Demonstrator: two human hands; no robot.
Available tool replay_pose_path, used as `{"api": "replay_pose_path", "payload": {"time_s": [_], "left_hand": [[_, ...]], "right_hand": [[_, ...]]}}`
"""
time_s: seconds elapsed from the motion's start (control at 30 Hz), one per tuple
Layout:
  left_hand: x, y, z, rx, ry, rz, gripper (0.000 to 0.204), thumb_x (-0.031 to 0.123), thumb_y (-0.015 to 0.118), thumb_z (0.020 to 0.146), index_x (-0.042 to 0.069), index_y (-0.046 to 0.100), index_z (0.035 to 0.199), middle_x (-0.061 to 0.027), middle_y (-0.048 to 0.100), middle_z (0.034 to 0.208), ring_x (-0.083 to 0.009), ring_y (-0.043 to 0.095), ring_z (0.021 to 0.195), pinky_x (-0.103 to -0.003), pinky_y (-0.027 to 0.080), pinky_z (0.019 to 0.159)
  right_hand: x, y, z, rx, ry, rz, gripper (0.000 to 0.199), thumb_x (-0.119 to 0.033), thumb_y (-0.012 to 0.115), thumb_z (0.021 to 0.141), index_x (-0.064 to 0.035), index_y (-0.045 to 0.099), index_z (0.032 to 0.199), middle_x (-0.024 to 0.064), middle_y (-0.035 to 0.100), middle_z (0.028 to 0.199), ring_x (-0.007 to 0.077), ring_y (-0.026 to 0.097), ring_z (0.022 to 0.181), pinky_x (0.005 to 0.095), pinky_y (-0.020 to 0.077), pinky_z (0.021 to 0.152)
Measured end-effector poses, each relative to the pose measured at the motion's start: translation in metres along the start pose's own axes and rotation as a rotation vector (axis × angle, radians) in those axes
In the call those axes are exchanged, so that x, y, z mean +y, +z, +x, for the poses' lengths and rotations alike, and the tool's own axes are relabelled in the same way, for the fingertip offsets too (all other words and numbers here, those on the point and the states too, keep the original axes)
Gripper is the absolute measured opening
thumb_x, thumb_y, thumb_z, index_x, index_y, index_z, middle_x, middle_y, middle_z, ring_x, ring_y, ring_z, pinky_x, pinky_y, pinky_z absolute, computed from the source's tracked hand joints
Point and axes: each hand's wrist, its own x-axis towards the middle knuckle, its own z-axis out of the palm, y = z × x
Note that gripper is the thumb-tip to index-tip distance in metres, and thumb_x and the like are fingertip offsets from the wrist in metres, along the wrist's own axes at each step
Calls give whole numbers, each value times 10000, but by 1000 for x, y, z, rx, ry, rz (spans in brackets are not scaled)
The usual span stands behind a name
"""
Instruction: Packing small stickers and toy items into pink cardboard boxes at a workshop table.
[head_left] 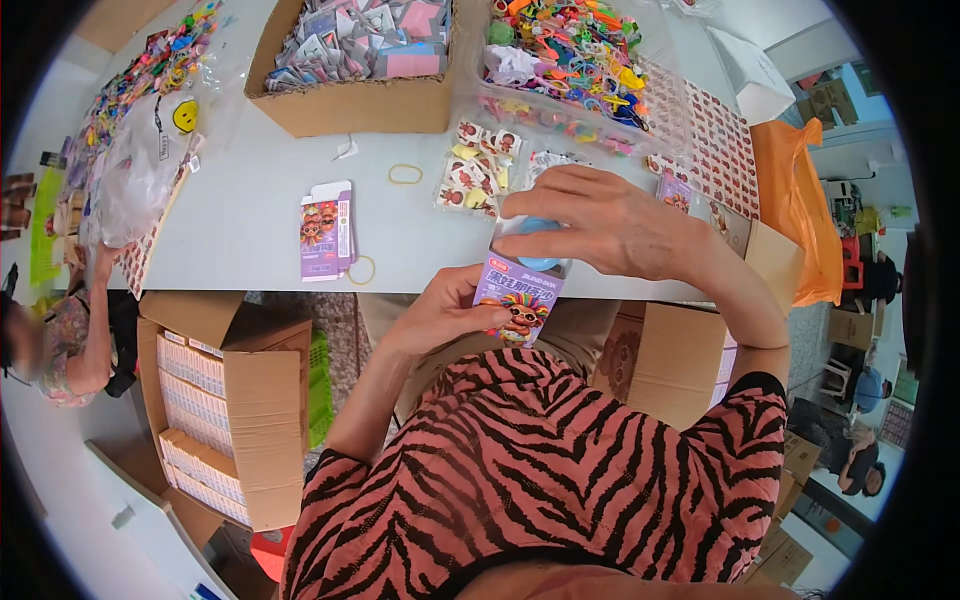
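My left hand (450, 312) grips a small purple carton box (515, 300) with a colourful cartoon figure on its front, held at the table's near edge. Over the box's open top, my right hand (620, 225) has its fingers closed round a round blue thing (541, 226), partly hidden by those fingers. Clear sachets with picture cards and yellow pieces (472, 170) lie just beyond. Left of my hands rest flat purple boxes (322, 235), with one rubber band (363, 270) beside them and another rubber band (405, 174) farther off.
At the back stand a cardboard carton (360, 108) of sachets and a clear bin (570, 110) of colourful trinkets. Sticker sheets (715, 140) and an orange bag (795, 210) are at the right. Below are cartons (265, 430). Another person's arm (95, 320) reaches in at left.
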Motion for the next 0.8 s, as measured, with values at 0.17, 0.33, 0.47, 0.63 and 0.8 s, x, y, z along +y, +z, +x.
{"api": "replay_pose_path", "payload": {"time_s": [0.17,0.33,0.47,0.63,0.8], "left_hand": [[-3,-3,2,-19,-29,-15,336,107,645,833,-9,560,1137,-58,640,1017,-89,584,907,-261,480,809],[1,2,7,44,-62,63,310,100,625,854,-1,562,1141,-38,634,1009,-70,566,887,-235,467,801],[-2,1,5,81,-8,63,309,85,623,855,-7,558,1142,-44,631,1016,-78,568,903,-247,469,817],[-6,-1,3,178,74,109,311,78,619,856,-16,552,1145,-50,629,1018,-94,574,916,-264,471,837],[-11,-1,5,302,205,238,316,71,616,856,-15,544,1152,-43,631,1000,-80,557,905,-253,458,825]], "right_hand": [[-8,-10,-1,-116,128,4,512,8,573,687,-164,538,1168,92,505,1144,273,551,955,362,453,806],[-4,-10,-1,-179,151,30,551,24,583,667,-131,517,1192,104,490,1143,292,547,969,378,454,801],[0,-11,1,-123,181,245,539,77,556,690,-101,507,1196,114,478,1149,293,543,977,382,459,808],[7,-10,-2,22,224,340,447,68,562,742,-61,522,1168,118,505,1122,268,560,929,350,476,771],[5,-14,1,110,269,394,291,0,621,756,-43,601,1043,93,565,997,261,575,864,332,482,731]]}}
